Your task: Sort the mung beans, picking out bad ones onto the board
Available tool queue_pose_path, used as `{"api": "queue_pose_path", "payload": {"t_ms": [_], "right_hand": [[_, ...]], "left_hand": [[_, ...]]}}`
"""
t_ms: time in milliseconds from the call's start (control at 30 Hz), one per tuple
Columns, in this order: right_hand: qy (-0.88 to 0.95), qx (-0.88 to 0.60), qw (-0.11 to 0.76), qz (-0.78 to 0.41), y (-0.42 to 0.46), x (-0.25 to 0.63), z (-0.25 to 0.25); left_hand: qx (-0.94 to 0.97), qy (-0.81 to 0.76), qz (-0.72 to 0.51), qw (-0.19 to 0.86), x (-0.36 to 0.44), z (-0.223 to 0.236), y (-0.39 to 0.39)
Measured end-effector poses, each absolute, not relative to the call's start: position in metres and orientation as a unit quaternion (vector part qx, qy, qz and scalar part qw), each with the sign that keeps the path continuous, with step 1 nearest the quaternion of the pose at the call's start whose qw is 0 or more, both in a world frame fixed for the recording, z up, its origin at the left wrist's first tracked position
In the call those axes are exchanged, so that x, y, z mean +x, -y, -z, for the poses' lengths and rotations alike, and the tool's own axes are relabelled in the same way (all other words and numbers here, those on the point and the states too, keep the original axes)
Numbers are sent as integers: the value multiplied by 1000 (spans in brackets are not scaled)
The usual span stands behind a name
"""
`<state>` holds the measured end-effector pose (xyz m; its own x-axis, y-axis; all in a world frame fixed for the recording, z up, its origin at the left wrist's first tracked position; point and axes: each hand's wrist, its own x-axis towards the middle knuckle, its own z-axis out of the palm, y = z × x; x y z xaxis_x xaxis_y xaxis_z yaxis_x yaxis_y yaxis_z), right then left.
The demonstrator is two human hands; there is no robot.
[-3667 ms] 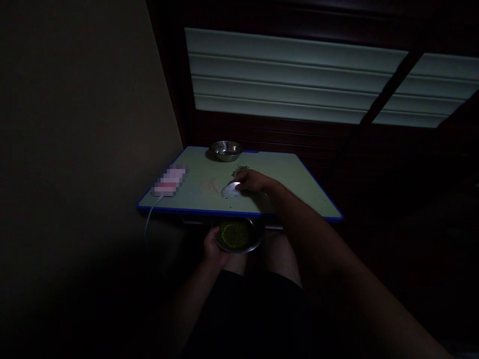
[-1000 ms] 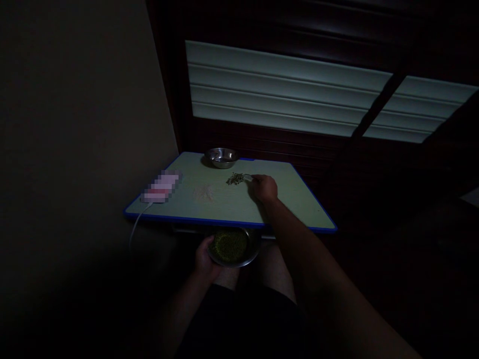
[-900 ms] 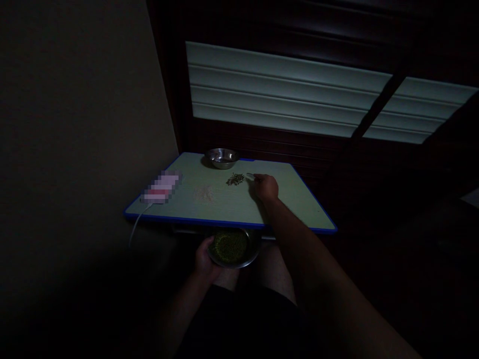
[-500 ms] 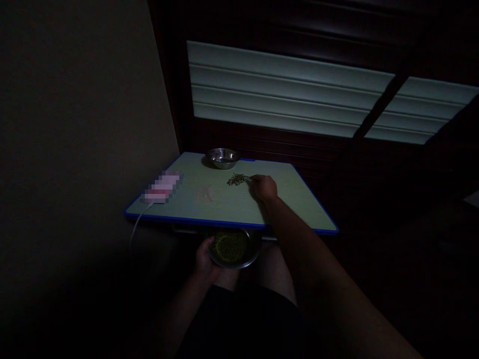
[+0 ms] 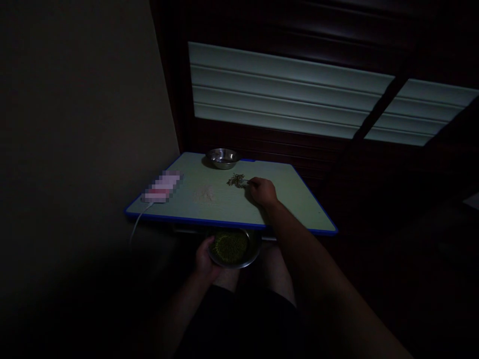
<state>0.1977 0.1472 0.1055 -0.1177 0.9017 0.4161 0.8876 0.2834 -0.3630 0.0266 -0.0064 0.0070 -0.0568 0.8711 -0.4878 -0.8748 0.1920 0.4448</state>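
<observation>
Working at dark pile (image 5: 235, 180), frame centre | right hand (image 5: 262, 191) pinching slim, indistinct implement (image 5: 245, 181): best held low, flat | left hand (image 5: 205, 260) clasping bowl (image 5: 253, 251) of green grains (image 5: 229, 248), lower centre: best held level

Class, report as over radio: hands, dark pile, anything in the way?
Left hand holding near bowl. Right hand at right edge of dark pile, pinching thin thing too dim to identify. Pale pile off left, seemingly not in the way.
</observation>
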Motion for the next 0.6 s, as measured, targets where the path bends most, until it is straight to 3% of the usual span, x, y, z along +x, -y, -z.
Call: {"api": "queue_pose_path", "payload": {"t_ms": [300, 600], "right_hand": [[664, -643, 377, -61, -149, 204, -104], [620, -691, 362, -86, -145, 204, -109]], "left_hand": [[8, -354, -625, 695, 25, -8, 8], [0, -344, -622, 703, 24, -5, 7]]}}
